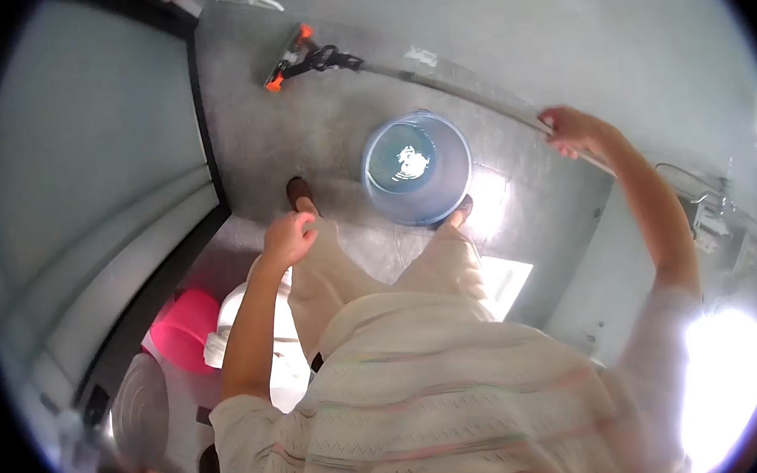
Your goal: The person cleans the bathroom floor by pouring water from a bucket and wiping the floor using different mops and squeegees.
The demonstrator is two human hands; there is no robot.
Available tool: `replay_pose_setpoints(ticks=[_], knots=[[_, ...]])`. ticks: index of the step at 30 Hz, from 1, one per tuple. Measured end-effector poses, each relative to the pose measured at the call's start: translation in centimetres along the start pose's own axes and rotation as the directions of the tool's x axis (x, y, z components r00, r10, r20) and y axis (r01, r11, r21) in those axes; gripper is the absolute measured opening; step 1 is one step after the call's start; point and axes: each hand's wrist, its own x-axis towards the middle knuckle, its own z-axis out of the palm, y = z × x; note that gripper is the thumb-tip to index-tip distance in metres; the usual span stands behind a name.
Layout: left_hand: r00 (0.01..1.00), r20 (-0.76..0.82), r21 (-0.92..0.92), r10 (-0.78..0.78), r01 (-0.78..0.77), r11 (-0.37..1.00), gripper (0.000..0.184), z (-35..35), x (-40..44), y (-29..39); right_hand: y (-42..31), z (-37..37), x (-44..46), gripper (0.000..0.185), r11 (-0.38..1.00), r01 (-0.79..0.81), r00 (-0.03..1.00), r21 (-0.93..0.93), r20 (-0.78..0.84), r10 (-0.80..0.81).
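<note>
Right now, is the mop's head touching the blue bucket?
Apart. The head camera's view shows it: a wide strip of grey floor lies between the mop's head and the blue bucket.

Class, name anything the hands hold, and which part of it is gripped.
The right hand grips the mop by its pole; the left hand seems empty.

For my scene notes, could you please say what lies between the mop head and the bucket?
In the head view, only bare floor shows between the mop head and the bucket.
</note>
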Motion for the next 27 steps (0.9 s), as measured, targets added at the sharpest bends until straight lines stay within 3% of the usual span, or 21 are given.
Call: replay_pose_setpoints(ticks=[3, 6, 8, 10, 12, 13, 15, 17, 21, 24, 26, 27], knots=[[0.998, 0.042, 0.025, -0.043, 0.042, 0.999, 0.025, 3.4, 7.5, 12.6, 13.3, -4.6, -1.6, 0.053, 0.985, 0.037, 0.989, 0.17, 0.132, -0.06], [0.996, 0.093, -0.012, -0.004, 0.005, 1.0, 0.028, 6.5, 21.4, 26.0, 23.7, -15.7, -0.6, 0.053, 0.95, 0.101, 0.962, 0.296, 0.216, -0.169], [0.997, 0.06, -0.023, 0.045, -0.044, 0.999, 0.034, 8.2, 28.2, 36.0, 28.6, -21.0, -0.5, 0.05, 0.925, 0.084, 0.952, 0.372, 0.244, -0.185], [0.993, -0.087, -0.045, 0.078, -0.082, 0.996, 0.046, 10.3, 34.1, 43.3, 34.0, -22.2, 2.0, 0.048, 0.872, 0.061, 0.928, 0.485, 0.294, -0.229], [0.987, -0.16, 0.025, -0.003, 0.007, 1.0, 0.056, 15.1, 38.1, 47.4, 37.9, -20.5, 3.9, 0.049, 0.872, 0.128, 0.891, 0.473, 0.332, -0.311], [0.983, -0.176, 0.089, -0.054, 0.07, 0.994, 0.057, 18.6, 39.5, 48.0, 40.9, -18.0, 6.3, 0.051, 0.842, 0.171, 0.858, 0.511, 0.343, -0.383], [0.962, -0.221, 0.175, -0.157, 0.198, 0.964, 0.061, 24.8, 41.0, 48.5, 45.7, -15.6, 8.4, 0.051, 0.863, 0.175, 0.856, 0.474, 0.359, -0.371], [0.945, -0.284, 0.208, -0.163, 0.227, 0.951, 0.063, 27.4, 41.3, 47.1, 47.5, -15.7, 8.3, 0.054, 0.875, 0.174, 0.868, 0.452, 0.349, -0.352], [0.875, -0.436, 0.152, -0.212, 0.304, 0.941, 0.061, 24.7, 43.7, 45.0, 44.7, -19.0, 6.7, 0.052, 0.877, 0.219, 0.885, 0.428, 0.29, -0.363], [0.802, -0.551, 0.23, -0.23, 0.411, 0.882, 0.055, 24.4, 46.8, 43.6, 44.3, -22.1, 8.1, 0.047, 0.902, 0.234, 0.895, 0.363, 0.283, -0.346], [0.806, -0.569, 0.312, -0.165, 0.397, 0.863, 0.048, 24.1, 50.0, 42.5, 44.8, -24.2, 9.7, 0.046, 0.906, 0.246, 0.892, 0.344, 0.285, -0.351], [0.817, -0.563, 0.36, -0.127, 0.38, 0.852, 0.047, 24.6, 51.0, 42.2, 45.8, -24.4, 11.0, 0.046, 0.887, 0.329, 0.88, 0.323, 0.237, -0.412]])
